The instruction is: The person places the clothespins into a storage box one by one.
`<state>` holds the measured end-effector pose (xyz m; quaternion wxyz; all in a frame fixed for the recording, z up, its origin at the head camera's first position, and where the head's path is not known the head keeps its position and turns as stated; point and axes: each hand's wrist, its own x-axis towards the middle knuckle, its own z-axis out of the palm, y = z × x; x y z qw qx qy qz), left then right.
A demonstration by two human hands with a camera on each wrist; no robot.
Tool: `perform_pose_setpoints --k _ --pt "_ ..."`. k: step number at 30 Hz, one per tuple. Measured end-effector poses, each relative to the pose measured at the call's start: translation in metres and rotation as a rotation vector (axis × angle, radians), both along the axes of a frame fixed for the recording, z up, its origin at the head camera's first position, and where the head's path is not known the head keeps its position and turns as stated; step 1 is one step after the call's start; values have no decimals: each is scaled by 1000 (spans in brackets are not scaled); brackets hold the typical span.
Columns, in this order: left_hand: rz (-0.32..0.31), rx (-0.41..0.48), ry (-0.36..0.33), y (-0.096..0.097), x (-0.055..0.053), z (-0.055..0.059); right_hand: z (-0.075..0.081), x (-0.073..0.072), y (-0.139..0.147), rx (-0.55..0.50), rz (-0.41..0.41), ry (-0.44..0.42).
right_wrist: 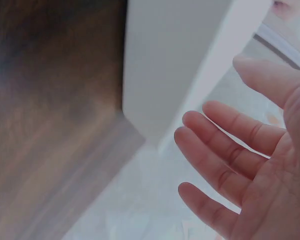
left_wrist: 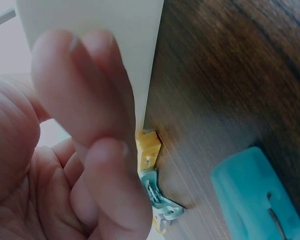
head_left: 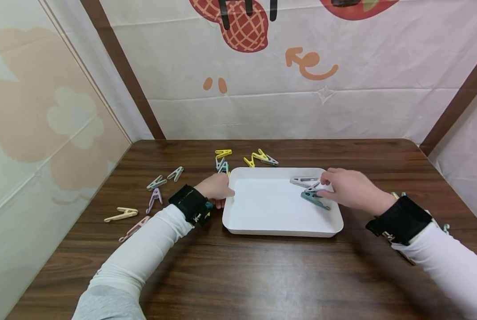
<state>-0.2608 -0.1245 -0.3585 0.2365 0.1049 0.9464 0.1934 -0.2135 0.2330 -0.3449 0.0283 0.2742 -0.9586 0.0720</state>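
Note:
A shallow white tray (head_left: 268,209) stands on the brown table. My left hand (head_left: 216,186) grips its left rim, thumb above the edge and fingers along the outer wall. Over the tray's right side reaches my right hand (head_left: 350,186); in the right wrist view its fingers are spread apart and hold nothing. Close by its fingertips, inside the tray, lie a teal clothespin (head_left: 315,200) and a grey clothespin (head_left: 299,181), with another grey one partly overlapped. Beneath the left hand, a yellow clothespin (left_wrist: 148,150) and a teal clothespin (left_wrist: 150,182) show beside the tray.
Left of the tray lie a cream clothespin (head_left: 121,214), a purple clothespin (head_left: 154,200), a pink clothespin (head_left: 134,230) and two grey-blue ones. Behind it are yellow clothespins (head_left: 260,154) and grey ones. A large teal clothespin (left_wrist: 260,195) shows near the left wrist. Fabric (head_left: 262,115) hangs behind the table.

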Motion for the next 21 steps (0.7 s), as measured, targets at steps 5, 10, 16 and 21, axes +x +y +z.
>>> perform_pose_setpoints --k 5,10,16,21 --pt "0 25 -4 -1 0 0 20 0 27 -39 -94 56" --pt "6 21 -5 -1 0 1 31 -1 64 -37 -211 -7" --pt "29 18 -9 -1 1 0 27 3 103 -13 -292 -148" --pt "46 6 -11 -2 1 -2 17 6 122 34 -347 -244"
